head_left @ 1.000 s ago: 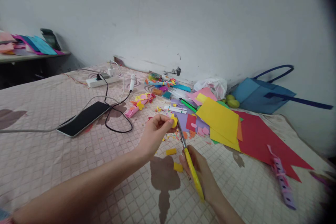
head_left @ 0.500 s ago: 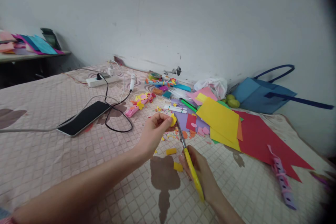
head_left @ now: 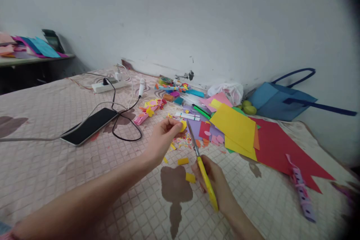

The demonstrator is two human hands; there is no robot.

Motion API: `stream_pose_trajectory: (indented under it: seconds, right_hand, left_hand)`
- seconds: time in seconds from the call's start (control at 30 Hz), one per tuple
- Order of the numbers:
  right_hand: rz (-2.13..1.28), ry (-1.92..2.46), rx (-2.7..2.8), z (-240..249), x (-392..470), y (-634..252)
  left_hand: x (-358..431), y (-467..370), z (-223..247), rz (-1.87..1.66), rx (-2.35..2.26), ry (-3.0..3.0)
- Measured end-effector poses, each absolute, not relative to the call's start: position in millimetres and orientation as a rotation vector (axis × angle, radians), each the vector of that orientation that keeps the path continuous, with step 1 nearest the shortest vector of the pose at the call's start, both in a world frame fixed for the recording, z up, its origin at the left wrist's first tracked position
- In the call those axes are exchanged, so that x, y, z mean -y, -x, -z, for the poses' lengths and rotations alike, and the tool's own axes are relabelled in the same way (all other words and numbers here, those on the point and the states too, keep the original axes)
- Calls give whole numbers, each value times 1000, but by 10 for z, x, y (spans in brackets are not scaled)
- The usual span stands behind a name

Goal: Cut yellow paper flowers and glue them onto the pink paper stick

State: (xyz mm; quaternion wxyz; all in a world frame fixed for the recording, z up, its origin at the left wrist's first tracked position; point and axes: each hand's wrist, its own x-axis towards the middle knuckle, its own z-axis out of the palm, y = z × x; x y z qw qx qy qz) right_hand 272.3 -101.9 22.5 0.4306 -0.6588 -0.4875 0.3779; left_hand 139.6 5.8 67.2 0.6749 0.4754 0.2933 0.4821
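Observation:
Between the thumb and fingers of my left hand (head_left: pixel 164 135) is a small piece of yellow paper (head_left: pixel 183 126). My right hand (head_left: pixel 215 178) grips yellow-handled scissors (head_left: pixel 206 180), their metal blades pointing away from me, just right of the yellow piece and apart from it. Below the hands, a yellow strip (head_left: pixel 183 161) and another yellow strip (head_left: pixel 190 177) lie on the patterned cloth (head_left: pixel 135 198). Tiny coloured scraps (head_left: pixel 184 143) are scattered under the blades. A purple sheet (head_left: pixel 194 129) with pink and red cut pieces lies just beyond.
To the right are yellow sheets (head_left: pixel 236 129), a red sheet (head_left: pixel 278 150), a purple decorated stick (head_left: pixel 303 195) and a blue bag (head_left: pixel 281 101). On the left lie a black phone-like slab (head_left: pixel 90 125), cables and a white power strip (head_left: pixel 109 86). A pink flowered craft piece (head_left: pixel 147 111) lies mid-table.
The left hand has drawn slightly left with the yellow piece, away from the blades. A thin yellow offcut now shows below the left fingers. The scissors stay almost in place.

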Motion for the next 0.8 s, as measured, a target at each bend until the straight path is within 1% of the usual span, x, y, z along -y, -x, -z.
stream_pose_trajectory:
  seconds: [0.17,0.27,0.4,0.5,0.6,0.8]
  right_hand:
    - [-1035,1557,1048,-348,995,-2788]
    - [-971,1518,1024,-387,980,-2835]
    - [-922,1511,1052,-380,964,-2868]
    - [-911,1543,1092,-349,954,-2866]
    - [-885,1561,1100,-330,947,-2853]
    - [-778,1560,1003,-405,943,-2834]
  left_hand:
    - [-81,-1400,-628,-747,-638,-1282]
    - [-54,-1413,-594,-568,-600,-1407]
    - [-7,-1406,-554,-411,-538,-1567]
    - [26,-1395,-528,-384,-510,-1717]
    - [42,-1398,-504,-443,-504,-1800]
    - [21,-1444,-499,-495,-589,-1513]
